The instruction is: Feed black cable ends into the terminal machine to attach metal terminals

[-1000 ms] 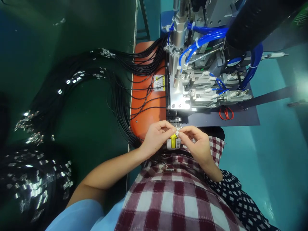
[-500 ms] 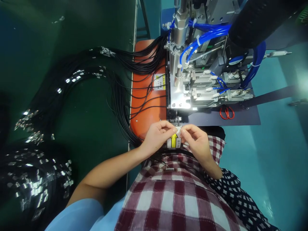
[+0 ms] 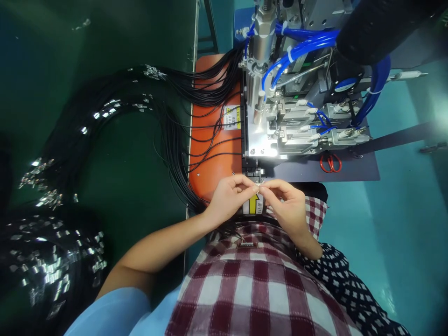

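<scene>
My left hand (image 3: pixel 229 197) and my right hand (image 3: pixel 286 205) meet fingertip to fingertip at the front end of the machine's track. Both are closed in a pinch on a tiny pale piece (image 3: pixel 258 188), too small to name. Just below the fingertips lies a white label (image 3: pixel 259 207) with a yellow arrow. Thin dark strands with light tips (image 3: pixel 241 229) show under my left wrist, against the checked apron. A bundle of black cables (image 3: pixel 177 163) runs down toward my left forearm, over the edge of an orange plate (image 3: pixel 212 179).
Ahead stands a metal machine (image 3: pixel 261 135) with blue air hoses (image 3: pixel 311 45). Red-handled scissors (image 3: pixel 331 163) lie on the dark board (image 3: pixel 360 170) to the right. More black cables with shiny ends (image 3: pixel 52 266) are coiled on the green table (image 3: pixel 115 182) at left.
My right hand has moved slightly left, so its fingertips now touch those of my left hand. The left hand stays nearly still.
</scene>
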Available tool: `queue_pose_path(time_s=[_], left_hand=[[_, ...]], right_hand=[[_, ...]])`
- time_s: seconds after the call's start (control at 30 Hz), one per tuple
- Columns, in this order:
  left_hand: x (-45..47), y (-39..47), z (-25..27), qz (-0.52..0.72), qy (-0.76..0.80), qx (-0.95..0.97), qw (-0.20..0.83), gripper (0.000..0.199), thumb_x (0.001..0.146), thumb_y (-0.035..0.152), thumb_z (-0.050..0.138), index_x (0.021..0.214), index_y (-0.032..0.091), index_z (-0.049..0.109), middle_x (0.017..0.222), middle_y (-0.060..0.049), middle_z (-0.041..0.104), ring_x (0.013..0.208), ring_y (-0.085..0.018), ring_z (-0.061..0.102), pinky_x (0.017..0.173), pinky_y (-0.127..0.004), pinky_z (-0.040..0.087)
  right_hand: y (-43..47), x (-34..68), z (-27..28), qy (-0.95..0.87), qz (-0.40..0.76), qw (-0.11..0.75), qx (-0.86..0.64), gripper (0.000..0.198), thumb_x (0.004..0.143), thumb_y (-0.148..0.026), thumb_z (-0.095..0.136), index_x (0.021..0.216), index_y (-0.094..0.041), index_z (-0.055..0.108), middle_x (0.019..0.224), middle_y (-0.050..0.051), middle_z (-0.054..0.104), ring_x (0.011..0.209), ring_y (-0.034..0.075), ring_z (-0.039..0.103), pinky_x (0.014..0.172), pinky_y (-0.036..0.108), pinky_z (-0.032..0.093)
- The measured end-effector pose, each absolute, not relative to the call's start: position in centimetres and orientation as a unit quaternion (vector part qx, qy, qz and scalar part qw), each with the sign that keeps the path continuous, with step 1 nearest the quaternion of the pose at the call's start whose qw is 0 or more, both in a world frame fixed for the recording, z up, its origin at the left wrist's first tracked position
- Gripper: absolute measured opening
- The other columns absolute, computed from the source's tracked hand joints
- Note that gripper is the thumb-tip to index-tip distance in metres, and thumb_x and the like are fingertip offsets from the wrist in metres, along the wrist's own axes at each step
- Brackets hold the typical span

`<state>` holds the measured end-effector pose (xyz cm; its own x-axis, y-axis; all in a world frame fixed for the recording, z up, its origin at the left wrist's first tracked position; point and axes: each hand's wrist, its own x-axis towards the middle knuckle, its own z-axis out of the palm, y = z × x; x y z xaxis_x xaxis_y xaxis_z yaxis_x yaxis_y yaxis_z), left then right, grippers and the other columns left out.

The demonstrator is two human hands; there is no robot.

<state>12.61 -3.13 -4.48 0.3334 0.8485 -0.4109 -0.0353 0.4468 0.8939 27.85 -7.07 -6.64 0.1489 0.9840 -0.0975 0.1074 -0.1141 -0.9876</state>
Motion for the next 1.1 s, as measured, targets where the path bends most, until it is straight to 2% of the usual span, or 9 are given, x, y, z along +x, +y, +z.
queue_pose_path(time_s=[0.37,0.53,0.63,0.77,0.97,1.1], left_hand=[[12.6,-3.3,-5.7,0.359,0.475,0.575,0.562,0.014,0.085,0.027,0.067,0.079,0.015,0.067,0.075,-0.001,0.056,0.065,-0.010,0.050,0.055,-0.022,0.040],[12.5,-2.7,-5.4,0.296,0.476,0.631,0.537,0.011,0.088,0.024,0.061,0.082,0.016,0.064,0.078,-0.001,0.057,0.068,-0.012,0.053,0.060,-0.022,0.043],[12.3,-2.0,-5.2,0.272,0.462,0.718,0.444,0.004,0.089,0.017,0.059,0.088,0.016,0.063,0.086,-0.002,0.058,0.077,-0.013,0.055,0.068,-0.024,0.046],[12.0,-0.8,-6.1,0.268,0.414,0.807,0.324,0.013,0.092,0.011,0.052,0.091,0.015,0.064,0.088,-0.004,0.059,0.083,-0.014,0.057,0.075,-0.025,0.048],[11.4,0.3,-7.9,0.198,0.368,0.884,0.207,0.030,0.097,0.015,0.043,0.114,0.018,0.067,0.083,-0.004,0.056,0.074,-0.014,0.056,0.067,-0.023,0.050],[11.3,0.3,-7.9,0.145,0.361,0.906,0.163,0.033,0.097,0.018,0.042,0.121,0.020,0.065,0.084,-0.005,0.056,0.073,-0.014,0.056,0.065,-0.024,0.050]], right_hand=[[-6.7,28.7,-7.8,-0.507,0.448,0.447,-0.585,0.014,0.090,-0.026,0.061,0.078,-0.020,0.062,0.077,0.000,0.063,0.072,0.014,0.057,0.072,0.028,0.047],[-6.3,29.1,-8.4,-0.498,0.472,0.440,-0.579,0.014,0.090,-0.028,0.061,0.078,-0.020,0.061,0.076,0.000,0.062,0.072,0.015,0.056,0.072,0.029,0.047],[-5.6,29.8,-8.7,-0.492,0.461,0.443,-0.591,0.013,0.088,-0.028,0.062,0.078,-0.020,0.062,0.077,0.001,0.062,0.072,0.015,0.056,0.071,0.029,0.047],[-4.2,30.5,-9.5,-0.498,0.448,0.434,-0.603,0.014,0.088,-0.028,0.062,0.077,-0.019,0.063,0.077,0.001,0.063,0.071,0.015,0.056,0.071,0.029,0.046],[-3.0,30.5,-10.3,-0.486,0.478,0.418,-0.601,0.016,0.087,-0.031,0.062,0.077,-0.018,0.063,0.074,0.001,0.064,0.069,0.015,0.057,0.068,0.029,0.046],[-2.8,30.6,-10.4,-0.488,0.473,0.407,-0.610,0.016,0.086,-0.030,0.062,0.076,-0.018,0.063,0.073,0.001,0.063,0.067,0.014,0.056,0.067,0.029,0.046]])
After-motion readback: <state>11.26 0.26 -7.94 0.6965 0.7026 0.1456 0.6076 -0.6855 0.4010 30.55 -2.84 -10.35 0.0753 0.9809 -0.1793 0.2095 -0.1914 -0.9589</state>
